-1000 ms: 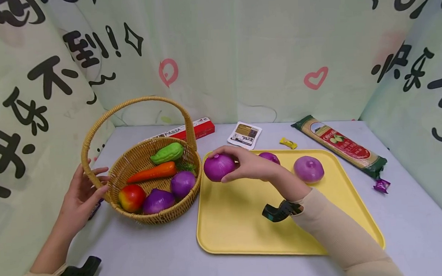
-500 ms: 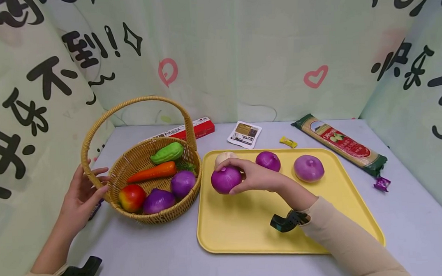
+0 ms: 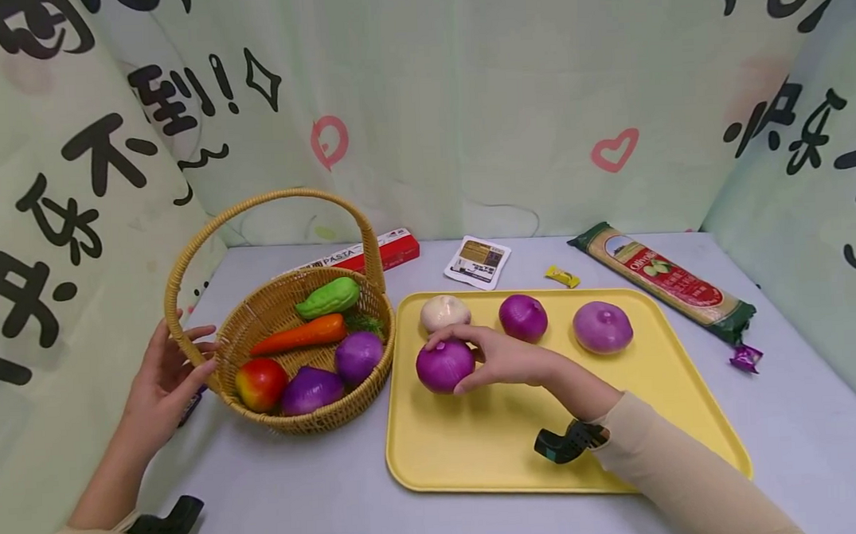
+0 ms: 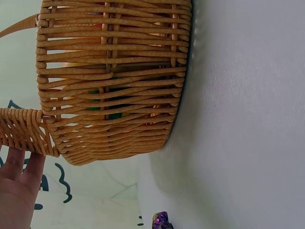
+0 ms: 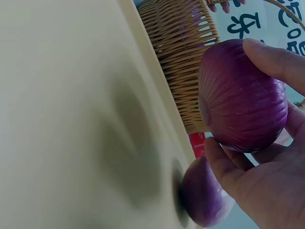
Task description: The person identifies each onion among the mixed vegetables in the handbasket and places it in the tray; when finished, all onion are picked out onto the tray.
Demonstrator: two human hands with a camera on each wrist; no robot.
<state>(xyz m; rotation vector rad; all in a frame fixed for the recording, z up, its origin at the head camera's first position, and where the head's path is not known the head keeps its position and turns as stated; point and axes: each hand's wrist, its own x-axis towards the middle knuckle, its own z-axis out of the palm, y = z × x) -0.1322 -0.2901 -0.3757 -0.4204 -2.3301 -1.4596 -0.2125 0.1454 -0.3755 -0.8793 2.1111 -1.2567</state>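
My right hand (image 3: 507,359) grips a purple onion (image 3: 444,367) between thumb and fingertips, over the left part of the yellow tray (image 3: 465,456). In the right wrist view the onion (image 5: 243,95) is apart from the tray, with a shadow beneath. A white bulb (image 3: 444,311), a purple onion (image 3: 523,318) and a paler purple onion (image 3: 603,327) sit along the tray's far side. My left hand (image 3: 164,382) holds the wicker basket (image 3: 237,327) at the foot of its handle, fingers behind it in the left wrist view.
Inside the basket lie a green bitter melon (image 3: 327,298), a carrot (image 3: 298,335), a red-yellow fruit (image 3: 261,383) and two purple vegetables (image 3: 311,390). Behind stand a red pasta box (image 3: 399,251), a white packet (image 3: 478,262) and a yellow candy (image 3: 562,276). A long pasta bag (image 3: 661,277) lies right of the tray.
My right hand has carried the onion away from the basket rim, rightward and nearer to me, uncovering the white bulb. My left hand stays at the basket handle.
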